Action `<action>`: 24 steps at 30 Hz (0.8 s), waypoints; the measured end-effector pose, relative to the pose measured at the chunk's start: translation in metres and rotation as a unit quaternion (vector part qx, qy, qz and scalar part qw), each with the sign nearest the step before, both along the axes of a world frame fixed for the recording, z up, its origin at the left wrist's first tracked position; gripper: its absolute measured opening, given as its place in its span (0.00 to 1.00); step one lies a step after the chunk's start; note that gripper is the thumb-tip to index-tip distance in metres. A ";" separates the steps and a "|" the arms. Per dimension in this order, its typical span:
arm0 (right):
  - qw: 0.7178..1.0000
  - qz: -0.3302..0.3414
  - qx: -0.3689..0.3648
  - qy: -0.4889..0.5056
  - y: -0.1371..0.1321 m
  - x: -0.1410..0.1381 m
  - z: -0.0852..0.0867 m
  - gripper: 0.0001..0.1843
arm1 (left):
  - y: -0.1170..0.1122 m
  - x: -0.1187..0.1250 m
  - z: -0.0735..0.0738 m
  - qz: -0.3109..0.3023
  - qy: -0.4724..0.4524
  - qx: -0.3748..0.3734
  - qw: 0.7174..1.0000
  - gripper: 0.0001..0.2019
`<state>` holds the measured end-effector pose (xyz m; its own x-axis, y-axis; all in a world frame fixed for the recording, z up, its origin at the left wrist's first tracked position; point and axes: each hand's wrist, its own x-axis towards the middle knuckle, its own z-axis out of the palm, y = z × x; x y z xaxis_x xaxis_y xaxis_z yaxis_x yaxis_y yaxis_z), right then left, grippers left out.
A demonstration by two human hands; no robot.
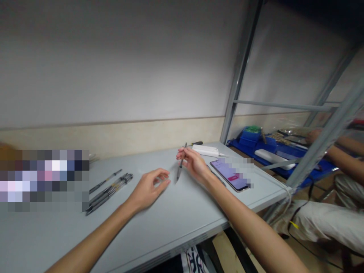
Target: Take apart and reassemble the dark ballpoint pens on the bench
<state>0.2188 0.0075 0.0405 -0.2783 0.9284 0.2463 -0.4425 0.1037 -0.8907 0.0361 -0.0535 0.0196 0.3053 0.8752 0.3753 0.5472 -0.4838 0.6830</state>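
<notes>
My right hand pinches a thin dark pen and holds it nearly upright, tip down, just above the grey table. My left hand hovers a little to the left of it, fingers curled loosely with thumb and forefinger apart, and nothing in it. Several more dark pens lie in a bunch on the table to the left of my left hand.
A phone with a lit screen lies right of my right hand, with a white power bank behind it. A metal shelf post rises at the table's right end. Beyond it sits another person by blue trays.
</notes>
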 end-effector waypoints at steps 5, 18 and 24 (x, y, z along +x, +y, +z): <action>0.989 0.027 -0.122 0.079 0.012 0.012 0.011 0.13 | 0.005 -0.018 0.006 0.114 0.199 0.082 0.970 0.12; 0.975 0.088 -0.199 0.043 0.019 0.028 0.041 0.20 | 0.017 -0.090 0.015 0.206 0.388 -0.124 0.890 0.34; 0.976 0.080 -0.199 0.032 0.021 0.039 0.042 0.19 | 0.031 -0.118 0.007 0.227 0.353 -0.119 0.900 0.34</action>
<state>0.2580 0.0287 0.0822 -0.4242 0.8997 -0.1028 -0.4808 -0.3200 -0.8164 -0.0815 -0.0220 0.0263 -0.0144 0.9998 0.0133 0.9899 0.0124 0.1415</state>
